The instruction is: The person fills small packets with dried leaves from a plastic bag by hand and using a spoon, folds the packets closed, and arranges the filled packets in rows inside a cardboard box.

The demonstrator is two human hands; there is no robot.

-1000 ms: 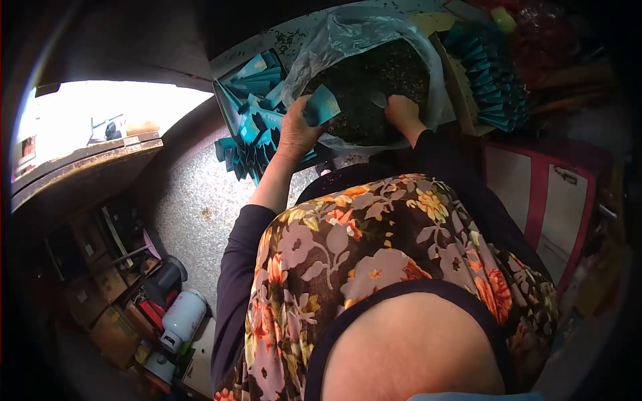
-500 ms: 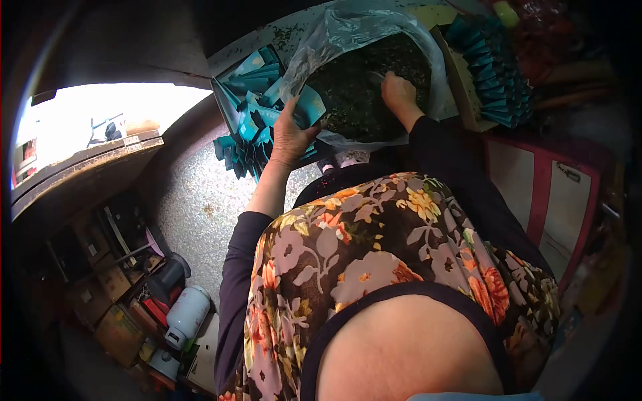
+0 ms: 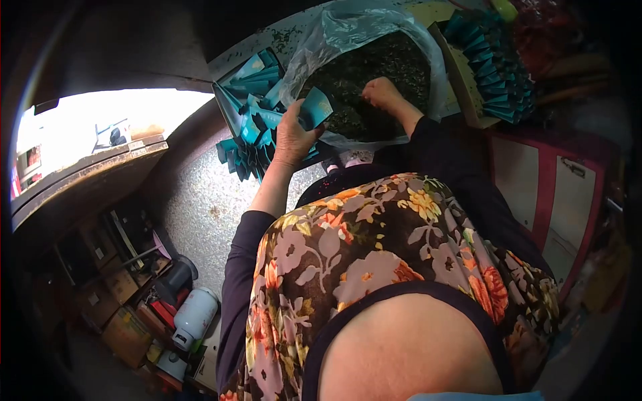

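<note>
In my left hand [image 3: 293, 136] is a teal paper packet [image 3: 317, 109], pinched between thumb and fingers at the left rim of a large clear plastic bag [image 3: 334, 41]. Dark, dry loose leaves [image 3: 394, 57], resembling tea, fill the bag. My right hand [image 3: 384, 95] is closed over the leaves, knuckles up; whatever its fingers hold is hidden. To the left, beside and under my left hand, many more teal packets [image 3: 257, 123] stand in a loose cluster. The packet's opening cannot be made out clearly.
Right of the bag, a cardboard box [image 3: 461, 83] holds a row of teal packets [image 3: 491, 73]. Spilled leaf bits [image 3: 284, 41] dot the table behind. A pink-framed cabinet [image 3: 545, 194] stands at right. Boxes [image 3: 127, 334] and a white gas cylinder [image 3: 196, 317] are at lower left.
My right hand has moved left across the leaves, toward the packet. The packet in my left hand has shifted slightly right and now tilts more upright.
</note>
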